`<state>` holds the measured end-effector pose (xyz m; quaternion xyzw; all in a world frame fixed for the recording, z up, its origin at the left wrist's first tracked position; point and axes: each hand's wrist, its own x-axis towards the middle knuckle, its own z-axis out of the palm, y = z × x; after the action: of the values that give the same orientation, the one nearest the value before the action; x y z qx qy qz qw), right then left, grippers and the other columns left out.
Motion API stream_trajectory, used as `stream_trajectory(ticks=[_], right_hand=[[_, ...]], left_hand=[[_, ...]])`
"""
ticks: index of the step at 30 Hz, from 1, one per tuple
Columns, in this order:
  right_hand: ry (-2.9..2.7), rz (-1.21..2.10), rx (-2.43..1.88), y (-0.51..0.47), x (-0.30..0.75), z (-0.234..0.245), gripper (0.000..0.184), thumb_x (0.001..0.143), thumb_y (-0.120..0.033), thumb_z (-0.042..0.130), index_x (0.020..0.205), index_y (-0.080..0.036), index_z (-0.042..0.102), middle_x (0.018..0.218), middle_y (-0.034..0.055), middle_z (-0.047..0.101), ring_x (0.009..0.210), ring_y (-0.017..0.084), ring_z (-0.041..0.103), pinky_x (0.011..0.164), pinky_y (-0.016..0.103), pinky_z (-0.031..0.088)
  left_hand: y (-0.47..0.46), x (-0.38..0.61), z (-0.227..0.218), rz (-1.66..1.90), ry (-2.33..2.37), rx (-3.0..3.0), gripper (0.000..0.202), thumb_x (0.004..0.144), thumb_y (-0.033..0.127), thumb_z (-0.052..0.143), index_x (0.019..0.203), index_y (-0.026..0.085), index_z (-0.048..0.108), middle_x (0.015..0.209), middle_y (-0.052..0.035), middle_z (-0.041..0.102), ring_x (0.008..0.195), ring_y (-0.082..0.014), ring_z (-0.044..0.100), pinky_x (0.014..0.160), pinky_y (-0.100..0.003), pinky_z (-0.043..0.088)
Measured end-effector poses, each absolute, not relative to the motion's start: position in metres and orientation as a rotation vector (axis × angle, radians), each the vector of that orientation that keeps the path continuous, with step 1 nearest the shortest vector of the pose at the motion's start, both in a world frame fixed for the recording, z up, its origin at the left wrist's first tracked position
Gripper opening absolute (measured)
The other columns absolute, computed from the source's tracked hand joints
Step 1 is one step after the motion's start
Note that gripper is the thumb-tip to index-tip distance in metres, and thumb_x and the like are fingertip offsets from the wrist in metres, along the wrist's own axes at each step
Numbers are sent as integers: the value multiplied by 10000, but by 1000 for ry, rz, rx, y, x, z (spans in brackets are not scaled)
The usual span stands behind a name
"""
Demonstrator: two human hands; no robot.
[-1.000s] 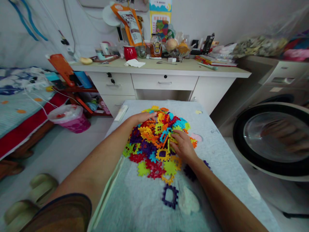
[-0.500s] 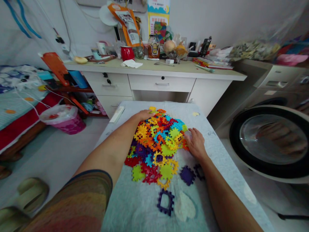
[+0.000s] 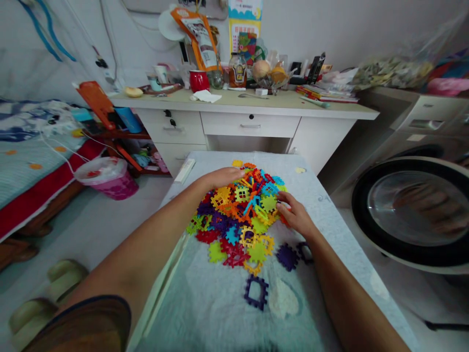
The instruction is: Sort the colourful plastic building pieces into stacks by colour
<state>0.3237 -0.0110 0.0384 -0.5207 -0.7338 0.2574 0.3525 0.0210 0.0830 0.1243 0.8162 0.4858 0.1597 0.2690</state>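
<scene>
A heap of notched plastic building tiles (image 3: pixel 240 210) in yellow, orange, lime, red, blue and purple covers the middle of the small table. My left hand (image 3: pixel 226 176) lies open over the heap's far left side, fingers stretched out and touching tiles. At the right edge, my right hand (image 3: pixel 295 211) rests against the tiles with its fingers apart; its palm side is hidden. Closer to me, apart from the heap, are a purple square frame (image 3: pixel 256 292), a solid purple tile (image 3: pixel 287 257) and another purple frame (image 3: pixel 305 252) beside my right forearm.
A cloth with pale heart shapes (image 3: pixel 284 299) covers the table. A white strip-shaped object (image 3: pixel 185 170) lies at its far left edge. Behind stands a cluttered desk (image 3: pixel 227 110). A washing machine (image 3: pixel 414 210) is to the right, a pink bin (image 3: pixel 110 182) to the left.
My left hand has reached further over the heap and my right hand has pushed in against its right side. Tiles between them have shifted and bunched up. The camera view has turned slightly left.
</scene>
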Motion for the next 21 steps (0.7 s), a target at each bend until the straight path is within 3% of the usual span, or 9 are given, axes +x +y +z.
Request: stream_trajectory(ticks=[3,6,9,12,16,18,21], right_hand=[[-1915,630,-1379,-11,336,49,533,930,-558,491,1316,-199,570,1314,143,654,1219,286,618,1060,488,477],[-1966,571,-1458,-22,356,53,598,946,-614,436,1358,-197,556,1360,164,619,1257,309,588,1068,511,468],[-2092,452,-1505,-50,375,44,735,919,-674,461,1471,-190,465,1453,189,538,1341,342,513,1120,539,413],[-2222,315,-1537,-88,387,25,949,846,-741,538,1570,-168,317,1545,228,417,1419,395,408,1147,589,354],[-2324,244,-1508,-127,383,1,1131,745,-775,647,1601,-165,229,1577,263,340,1445,445,341,1124,636,346],[-2325,224,-1432,-134,375,-3,1042,782,-708,666,1579,-163,276,1555,259,371,1431,424,369,1121,617,365],[-2275,208,-1352,-132,362,0,700,887,-514,635,1473,-185,443,1442,212,502,1331,355,491,1082,560,436]], left_hand=[[47,13,135,571,1261,2248,746,901,699,337,1358,166,589,1460,-121,537,1371,-268,466,1192,-395,307],[-2,11,137,622,1327,2302,781,853,724,468,1450,221,497,1554,-124,404,1459,-321,344,1221,-492,252],[-63,22,123,533,1342,2408,958,697,741,687,1504,296,425,1639,-115,254,1521,-396,176,1231,-585,162],[-119,43,96,360,1260,2479,1148,589,748,770,1556,316,327,1689,-130,87,1531,-457,61,1206,-662,119],[-161,67,62,194,1196,2528,1263,528,713,828,1583,321,253,1688,-173,59,1530,-473,21,1175,-702,132],[-166,73,52,189,1213,2557,1228,537,697,834,1570,323,285,1684,-172,93,1532,-466,33,1176,-696,136],[-163,74,48,257,1228,2639,1089,608,709,790,1528,303,372,1664,-166,188,1531,-440,87,1185,-675,143]])
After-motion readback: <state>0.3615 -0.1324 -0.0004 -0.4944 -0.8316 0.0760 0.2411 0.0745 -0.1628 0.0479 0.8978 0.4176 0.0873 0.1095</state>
